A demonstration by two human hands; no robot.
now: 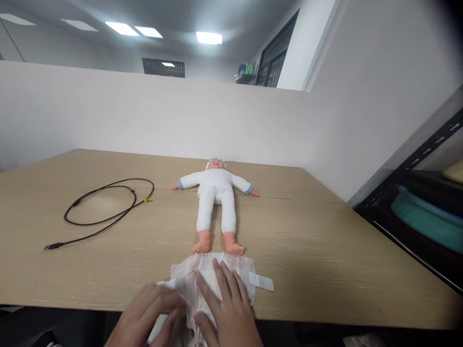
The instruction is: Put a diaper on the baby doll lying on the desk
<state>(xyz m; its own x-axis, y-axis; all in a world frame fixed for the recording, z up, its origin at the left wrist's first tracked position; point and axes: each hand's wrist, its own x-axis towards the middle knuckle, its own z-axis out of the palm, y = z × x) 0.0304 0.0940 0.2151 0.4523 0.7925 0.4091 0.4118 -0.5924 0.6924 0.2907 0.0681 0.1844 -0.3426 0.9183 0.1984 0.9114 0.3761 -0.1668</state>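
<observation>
A white disposable diaper lies unfolded at the table's front edge, its lower part reaching past the edge. One fastening tab sticks out on its right side. My right hand lies flat on the diaper with its fingers stretched out. At the diaper's left edge, my left hand is slightly blurred, its fingers bent and closed around the thin side material. Just beyond the diaper, a baby doll in a white outfit with blue cuffs lies on its back, arms spread and bare feet towards me.
A looped black cable lies on the wooden table to the left. A pale partition rises behind the table. On the right stands a dark metal shelf holding a teal item.
</observation>
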